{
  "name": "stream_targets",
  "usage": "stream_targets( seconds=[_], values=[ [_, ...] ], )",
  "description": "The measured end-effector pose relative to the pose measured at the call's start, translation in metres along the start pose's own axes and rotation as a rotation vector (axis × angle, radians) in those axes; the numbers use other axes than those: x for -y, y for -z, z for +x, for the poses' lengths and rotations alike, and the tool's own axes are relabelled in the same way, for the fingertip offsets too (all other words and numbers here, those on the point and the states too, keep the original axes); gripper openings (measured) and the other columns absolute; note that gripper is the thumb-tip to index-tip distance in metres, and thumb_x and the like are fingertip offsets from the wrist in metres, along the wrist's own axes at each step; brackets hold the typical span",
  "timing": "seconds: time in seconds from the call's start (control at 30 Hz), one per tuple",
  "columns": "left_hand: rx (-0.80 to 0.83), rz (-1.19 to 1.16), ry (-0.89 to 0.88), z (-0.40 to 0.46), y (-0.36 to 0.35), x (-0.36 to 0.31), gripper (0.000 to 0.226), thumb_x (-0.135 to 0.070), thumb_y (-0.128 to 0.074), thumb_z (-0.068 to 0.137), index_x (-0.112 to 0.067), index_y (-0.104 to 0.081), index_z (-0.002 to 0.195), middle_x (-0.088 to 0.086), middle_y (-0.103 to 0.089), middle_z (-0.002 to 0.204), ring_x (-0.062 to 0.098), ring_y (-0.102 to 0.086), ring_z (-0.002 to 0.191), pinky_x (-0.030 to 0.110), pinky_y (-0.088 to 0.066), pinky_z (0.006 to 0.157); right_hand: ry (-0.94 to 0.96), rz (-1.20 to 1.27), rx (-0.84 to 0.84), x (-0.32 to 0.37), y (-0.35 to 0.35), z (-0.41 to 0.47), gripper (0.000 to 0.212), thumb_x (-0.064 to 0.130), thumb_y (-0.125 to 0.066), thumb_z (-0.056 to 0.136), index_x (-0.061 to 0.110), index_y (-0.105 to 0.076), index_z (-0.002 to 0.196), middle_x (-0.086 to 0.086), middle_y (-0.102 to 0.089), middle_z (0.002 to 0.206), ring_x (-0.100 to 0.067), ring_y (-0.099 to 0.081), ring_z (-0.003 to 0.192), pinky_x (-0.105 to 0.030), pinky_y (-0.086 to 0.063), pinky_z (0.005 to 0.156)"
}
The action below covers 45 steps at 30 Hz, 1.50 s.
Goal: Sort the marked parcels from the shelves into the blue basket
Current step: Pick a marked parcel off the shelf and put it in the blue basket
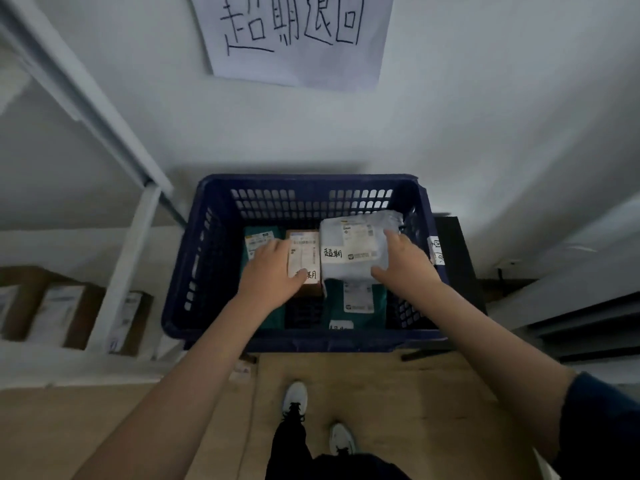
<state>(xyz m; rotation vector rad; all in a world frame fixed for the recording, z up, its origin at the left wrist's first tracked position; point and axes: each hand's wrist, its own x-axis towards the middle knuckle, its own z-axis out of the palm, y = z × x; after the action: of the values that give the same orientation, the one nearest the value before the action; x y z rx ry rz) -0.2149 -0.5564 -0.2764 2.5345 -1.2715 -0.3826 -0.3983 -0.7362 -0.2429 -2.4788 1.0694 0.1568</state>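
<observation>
Stood over the blue basket (pixel 304 337) on the floor by the shelves (pixel 104 317). Left hand (pixel 273 271) gripping the brown parcel (pixel 304 258), thumb over its label, long axis running near to far. Right hand (pixel 405 261) holding the grey parcel (pixel 353 251), marking readable, probably to settle both inside. Sign (pixel 298 32) on the wall beyond.

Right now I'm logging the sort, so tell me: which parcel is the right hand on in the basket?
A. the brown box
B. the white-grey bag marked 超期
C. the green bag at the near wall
B: the right hand holds the white-grey bag inside the blue basket.
</observation>
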Motion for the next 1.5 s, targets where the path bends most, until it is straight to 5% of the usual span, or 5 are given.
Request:
stream_targets(
  seconds=[0.27, 0.57, 1.5],
  values=[
    [-0.324, 0.112, 0.099, -0.109, 0.088, 0.011, 0.067, -0.054, -0.054, 0.095, -0.017, -0.041, 0.149, 0.002, -0.046, 0.146, 0.025, -0.045, 0.131, 0.044, -0.047, 0.102, 0.391, -0.216, -0.175, 0.082, 0.038, -0.061, 0.074, 0.055, -0.051, 0.095, 0.02, -0.025, 0.155, -0.001, -0.037, 0.154, -0.023, -0.041, 0.137, -0.039, -0.051, 0.093],
    [-0.431, 0.095, 0.247, -0.229, 0.125, 0.048, 0.063, -0.055, -0.054, 0.095, -0.018, -0.045, 0.146, -0.002, -0.048, 0.145, 0.021, -0.043, 0.132, 0.038, -0.044, 0.102, 0.674, -0.221, -0.202, 0.184, 0.025, -0.128, 0.078, 0.065, -0.044, 0.093, 0.024, -0.022, 0.156, 0.002, -0.034, 0.155, -0.022, -0.039, 0.138, -0.038, -0.05, 0.096],
    [-0.571, 0.026, 0.82, -0.597, 0.191, 0.369, 0.066, -0.058, -0.051, 0.096, -0.023, -0.04, 0.15, -0.002, -0.044, 0.15, 0.022, -0.041, 0.136, 0.041, -0.045, 0.1, 0.969, -0.335, 0.067, 0.568, -0.201, -0.304, 0.063, 0.056, -0.045, 0.094, 0.026, -0.032, 0.147, -0.002, -0.049, 0.138, -0.024, -0.053, 0.122, -0.038, -0.047, 0.092]
  ],
)
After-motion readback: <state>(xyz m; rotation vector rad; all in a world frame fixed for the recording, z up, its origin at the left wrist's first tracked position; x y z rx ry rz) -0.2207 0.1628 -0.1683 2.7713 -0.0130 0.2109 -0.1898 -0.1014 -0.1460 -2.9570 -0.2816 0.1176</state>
